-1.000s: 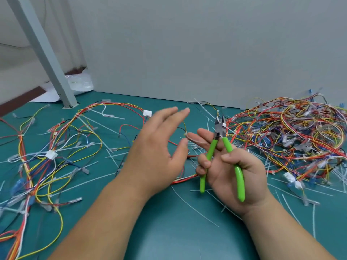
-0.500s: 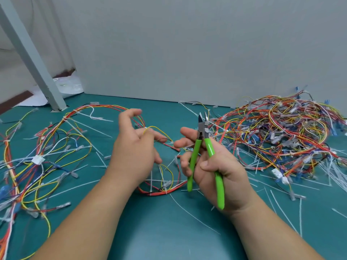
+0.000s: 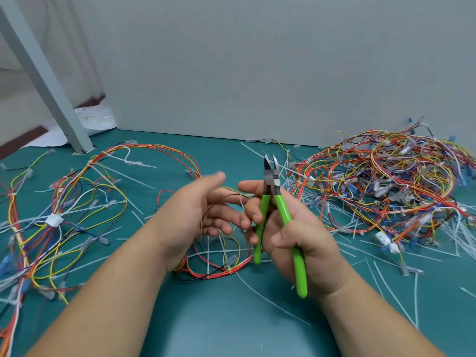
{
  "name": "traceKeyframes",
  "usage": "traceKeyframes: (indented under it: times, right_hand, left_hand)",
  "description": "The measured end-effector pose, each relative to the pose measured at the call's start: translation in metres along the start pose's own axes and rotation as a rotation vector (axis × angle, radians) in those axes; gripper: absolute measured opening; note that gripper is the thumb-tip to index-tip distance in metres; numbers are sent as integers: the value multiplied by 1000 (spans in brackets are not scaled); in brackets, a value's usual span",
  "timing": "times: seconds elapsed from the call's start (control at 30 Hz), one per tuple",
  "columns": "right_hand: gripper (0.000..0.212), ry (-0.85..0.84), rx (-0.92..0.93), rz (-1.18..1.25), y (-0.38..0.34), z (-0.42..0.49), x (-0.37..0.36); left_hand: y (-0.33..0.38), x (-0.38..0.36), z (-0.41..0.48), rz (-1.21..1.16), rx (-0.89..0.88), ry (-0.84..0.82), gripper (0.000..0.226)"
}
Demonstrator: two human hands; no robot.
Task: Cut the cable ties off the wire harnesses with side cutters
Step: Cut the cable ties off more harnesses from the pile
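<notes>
Smooth grey wall (image 3: 257, 60) backs your matte teal table (image 3: 219, 328). At 2 o'clock lies a dense, tangled heap of wire harnesses (image 3: 386, 181) in red, yellow and blue. Looser harness loops (image 3: 64, 202) sprawl at 9 o'clock. Your left hand (image 3: 185, 215), at centre, has its fingers loosely spread, with thin wires crossing them. Your right hand (image 3: 304, 240), just beside it, curls round the side cutters (image 3: 280, 207), which have glossy green handles and steel tips slightly parted, pointing to 12 o'clock. Thin white cable ties (image 3: 273, 301) litter the table at 5 o'clock.
</notes>
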State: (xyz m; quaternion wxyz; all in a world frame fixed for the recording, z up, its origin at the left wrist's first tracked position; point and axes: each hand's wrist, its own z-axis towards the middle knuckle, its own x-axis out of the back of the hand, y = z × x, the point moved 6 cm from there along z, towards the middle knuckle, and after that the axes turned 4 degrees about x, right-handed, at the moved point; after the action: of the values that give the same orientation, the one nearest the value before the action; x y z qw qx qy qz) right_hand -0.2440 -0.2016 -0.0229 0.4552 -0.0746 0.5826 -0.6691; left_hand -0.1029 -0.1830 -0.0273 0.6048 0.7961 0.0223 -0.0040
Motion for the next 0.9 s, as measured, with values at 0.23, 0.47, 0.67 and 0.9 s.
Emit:
traceKeyframes:
  times: [0.23, 0.47, 0.67, 0.9]
  right_hand:
    - [71, -119, -29, -98, -2, -4, 3]
    - [67, 94, -20, -43, 2, -4, 18]
    - [59, 182, -67, -125, 2, -12, 14]
    - [64, 69, -280, 42, 10, -19, -11]
  left_hand:
    - [-6, -2, 0, 91, -17, -102, 46]
    - [-6, 5, 1, 32, -52, 162, 17]
    - [3, 20, 1, -238, -188, 434, 19]
    - [8, 15, 0, -320, -273, 443, 18]
